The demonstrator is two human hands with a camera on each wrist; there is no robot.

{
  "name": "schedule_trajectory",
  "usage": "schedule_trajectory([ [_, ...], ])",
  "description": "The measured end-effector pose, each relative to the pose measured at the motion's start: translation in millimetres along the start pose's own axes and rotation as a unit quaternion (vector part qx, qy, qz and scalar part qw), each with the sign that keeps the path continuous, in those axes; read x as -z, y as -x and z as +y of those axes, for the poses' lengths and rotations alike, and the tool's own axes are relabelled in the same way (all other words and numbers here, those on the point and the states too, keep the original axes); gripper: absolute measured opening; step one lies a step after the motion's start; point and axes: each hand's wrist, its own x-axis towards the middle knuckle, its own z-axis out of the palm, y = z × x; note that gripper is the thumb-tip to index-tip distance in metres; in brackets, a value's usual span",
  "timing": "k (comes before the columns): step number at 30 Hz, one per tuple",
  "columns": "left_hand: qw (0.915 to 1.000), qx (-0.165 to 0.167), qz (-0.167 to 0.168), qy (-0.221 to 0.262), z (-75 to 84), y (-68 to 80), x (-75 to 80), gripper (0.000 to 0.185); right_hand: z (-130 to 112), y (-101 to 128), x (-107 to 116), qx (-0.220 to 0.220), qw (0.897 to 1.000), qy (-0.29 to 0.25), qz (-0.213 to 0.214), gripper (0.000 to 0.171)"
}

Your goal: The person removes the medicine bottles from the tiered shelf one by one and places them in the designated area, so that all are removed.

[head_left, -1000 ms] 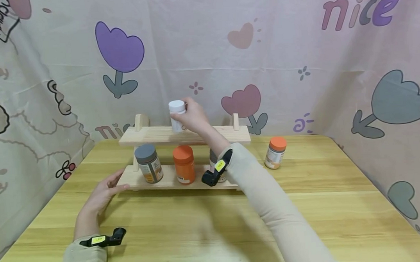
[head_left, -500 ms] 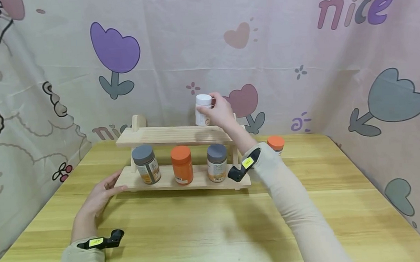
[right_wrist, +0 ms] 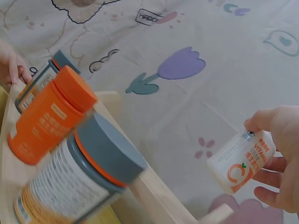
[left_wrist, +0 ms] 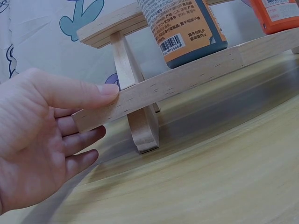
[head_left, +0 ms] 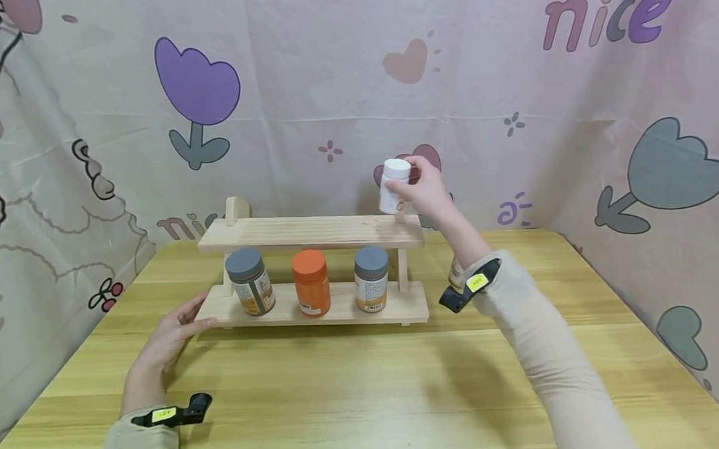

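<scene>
My right hand [head_left: 424,189] holds a small white vitamin bottle [head_left: 395,189] above the right end of the wooden two-tier rack's upper shelf [head_left: 311,232]. In the right wrist view the bottle [right_wrist: 243,161] is tilted, with orange print on its label. At the rack's left end, my left hand [head_left: 170,336] grips the lower shelf [left_wrist: 182,81], thumb on its edge and fingers around the end. That shelf carries a grey-capped bottle [head_left: 251,283] on the left, an orange bottle [head_left: 311,283] in the middle and another grey-capped bottle [head_left: 371,281] on the right.
Right of the rack, an orange-capped bottle [head_left: 456,272] stands on the wood-grain table [head_left: 319,394], mostly hidden behind my right forearm. A printed cloth [head_left: 317,72] hangs behind the table and along its sides.
My right hand has carried the white vitamin bottle rightward, from over the upper shelf's middle to its right end. The left hand keeps its place on the rack.
</scene>
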Motion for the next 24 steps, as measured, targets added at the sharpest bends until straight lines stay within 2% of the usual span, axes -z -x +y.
schedule_trajectory([
  [4, 1.0, -0.001, -0.002, 0.002, 0.0, -1.0, 0.0, 0.078, 9.9, 5.0, 15.7, -0.002, 1.0, -0.004, 0.006, 0.049],
  [13, 1.0, -0.002, -0.002, 0.001, -2.2, -0.2, -0.5, 0.077, 31.7, 20.0, 43.4, -0.04, 0.999, 0.006, 0.016, 0.05],
  [24, 1.0, -0.001, -0.004, 0.004, -1.0, 0.0, 0.2, 0.077, 56.9, 43.1, 79.7, -0.067, 0.996, 0.04, 0.035, 0.056],
])
